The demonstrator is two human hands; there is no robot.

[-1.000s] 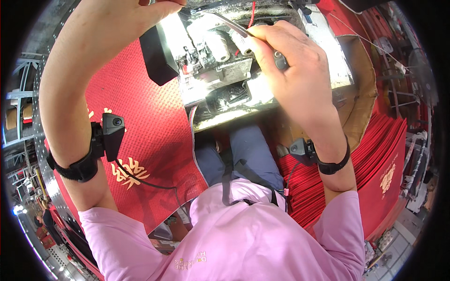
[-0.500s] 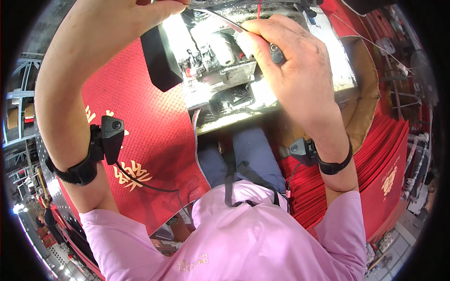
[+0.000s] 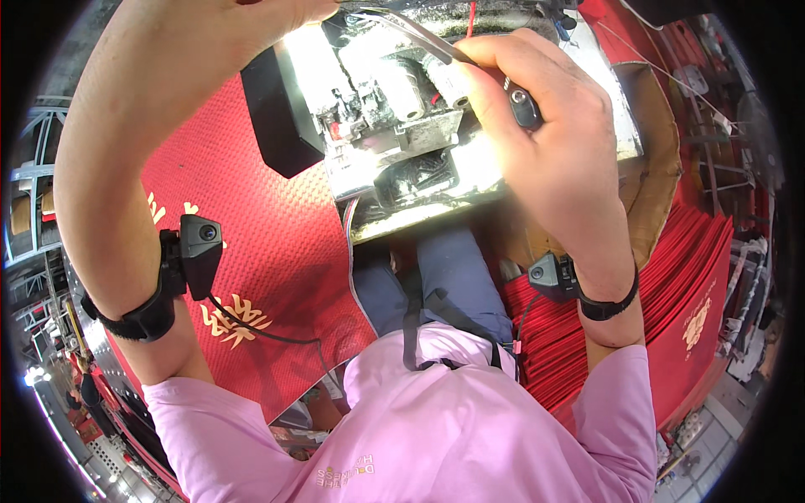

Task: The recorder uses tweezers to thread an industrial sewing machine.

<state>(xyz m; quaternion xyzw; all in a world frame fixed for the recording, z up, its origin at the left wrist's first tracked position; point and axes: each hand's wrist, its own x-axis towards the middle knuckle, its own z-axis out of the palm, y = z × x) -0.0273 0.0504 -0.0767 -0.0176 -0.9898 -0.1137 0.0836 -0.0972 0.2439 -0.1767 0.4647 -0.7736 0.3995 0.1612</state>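
My right hand (image 3: 558,117) is closed round a pair of tweezers (image 3: 419,33) with slim metal prongs. Their dark grey rear end (image 3: 521,107) shows beside my palm. The prongs point up and left over a brightly lit machine (image 3: 428,134) with grimy metal parts. At the top edge, my left hand (image 3: 289,15) reaches toward the machine's far left side. Its thumb shows, but the other fingers are mostly out of view, so any grip is hidden. A red thread (image 3: 472,18) hangs at the back of the machine, near the tweezers.
A black angular part (image 3: 281,126) juts from the machine's left side. Red textured sheet material (image 3: 260,193) with gold characters covers the left. To the right lie brown cardboard (image 3: 658,159) and a thick stack of red sheets (image 3: 620,344). Small cameras (image 3: 201,239) are strapped to both forearms.
My right hand has shifted slightly right and down with the tweezers, and both prongs now show more plainly. My left arm has moved a little to the left.
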